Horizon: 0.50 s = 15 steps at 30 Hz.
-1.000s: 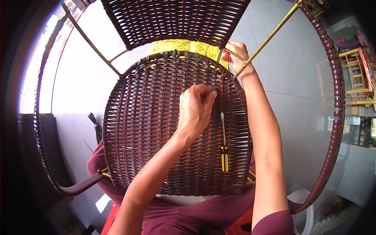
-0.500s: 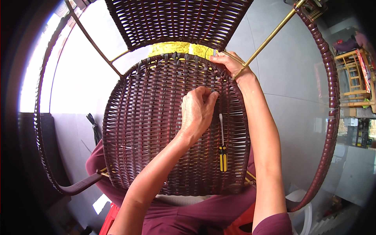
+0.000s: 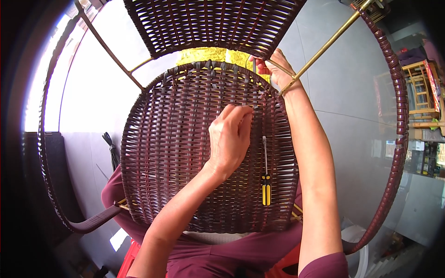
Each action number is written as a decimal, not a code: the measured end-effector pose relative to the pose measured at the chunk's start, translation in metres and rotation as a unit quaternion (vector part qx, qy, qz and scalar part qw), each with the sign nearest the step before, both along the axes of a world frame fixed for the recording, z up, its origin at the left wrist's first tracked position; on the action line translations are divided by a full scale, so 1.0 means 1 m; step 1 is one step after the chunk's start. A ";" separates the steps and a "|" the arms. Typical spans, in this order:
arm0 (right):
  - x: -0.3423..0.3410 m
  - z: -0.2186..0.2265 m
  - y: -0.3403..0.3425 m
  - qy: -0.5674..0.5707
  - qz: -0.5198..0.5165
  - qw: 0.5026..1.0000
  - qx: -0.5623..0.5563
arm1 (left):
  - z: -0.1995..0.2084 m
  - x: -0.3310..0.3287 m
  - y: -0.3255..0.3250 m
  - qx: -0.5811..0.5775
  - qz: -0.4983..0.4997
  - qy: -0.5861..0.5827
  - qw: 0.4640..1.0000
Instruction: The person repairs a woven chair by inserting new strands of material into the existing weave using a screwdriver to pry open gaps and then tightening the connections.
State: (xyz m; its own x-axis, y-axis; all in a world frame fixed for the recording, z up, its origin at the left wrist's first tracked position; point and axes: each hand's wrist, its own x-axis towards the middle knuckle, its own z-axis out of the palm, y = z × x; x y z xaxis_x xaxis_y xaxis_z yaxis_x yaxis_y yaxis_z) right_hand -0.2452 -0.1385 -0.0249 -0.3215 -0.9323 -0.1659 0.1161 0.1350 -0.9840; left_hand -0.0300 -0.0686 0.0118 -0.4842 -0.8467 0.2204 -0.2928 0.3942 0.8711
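Observation:
A dark brown woven chair seat (image 3: 176,139) lies over my lap, its backrest (image 3: 208,25) beyond it. My left hand (image 3: 230,136) is closed on top of the seat, right of its middle, thumb and fingertips pinching a short dark bit of weaving strand. Past the seat's far right edge, beside the brass-coloured frame rod (image 3: 324,47), is my right hand (image 3: 277,69). Its bent fingers close at a narrow grey-brown strand (image 3: 254,66), partly hidden by the frame. A screwdriver (image 3: 266,187) with a yellow and black handle lies on the seat, tip pointing away from me.
Yellow wrapping (image 3: 201,54) shows in the gap between seat and backrest. Wrapped armrests (image 3: 402,116) curve round both sides. A dark bundle of strands (image 3: 111,150) lies on the grey floor (image 3: 343,92) at left. Wooden furniture (image 3: 419,92) stands at far right.
My left hand has drawn slightly left and toward me. The right hand has shifted a little away, its fingers now bent beyond the seat edge. The chair has tilted or shifted slightly.

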 end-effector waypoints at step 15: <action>-0.012 -0.007 -0.022 0.007 -0.084 0.995 -0.044 | -0.008 0.002 0.014 -0.101 -0.087 -0.130 0.983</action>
State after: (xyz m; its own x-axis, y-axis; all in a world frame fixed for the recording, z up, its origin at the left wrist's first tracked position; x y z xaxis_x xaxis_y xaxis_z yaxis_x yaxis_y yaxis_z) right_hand -0.2568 -0.1609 -0.0320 -0.4751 -0.8763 -0.0802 0.1165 0.0277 -0.9928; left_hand -0.0283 -0.0547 0.0038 -0.6795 -0.6981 0.2255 -0.4078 0.6150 0.6749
